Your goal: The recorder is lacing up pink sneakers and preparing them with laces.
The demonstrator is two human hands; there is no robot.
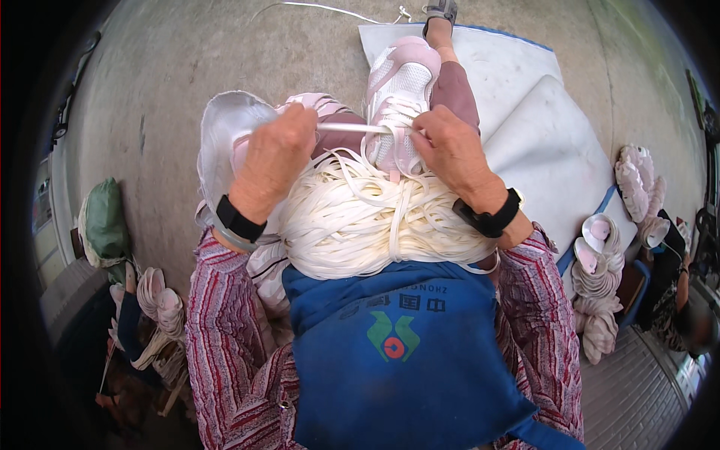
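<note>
A white and pink sneaker (403,79) lies on my lap, its toe pointing away from me and its tongue end toward me. My left hand (279,146) is closed on a flat white shoelace (349,127), which runs taut to the sneaker's eyelets. Thumb and fingers of my right hand (451,146) pinch together at the right side of the lacing, on what looks like lace; the fingertips partly hide it. Below both hands, a thick tied bundle of cream-white laces (345,225) rests across my lap, against the blue apron (390,397).
Behind my left hand is a white-lined shoe upper (229,120). A pale sheet (540,127) covers ground at the right. Stacked pink-white uppers (600,262) stand right, more (160,300) at left near a green sack (106,221). Another person (667,292) sits at far right.
</note>
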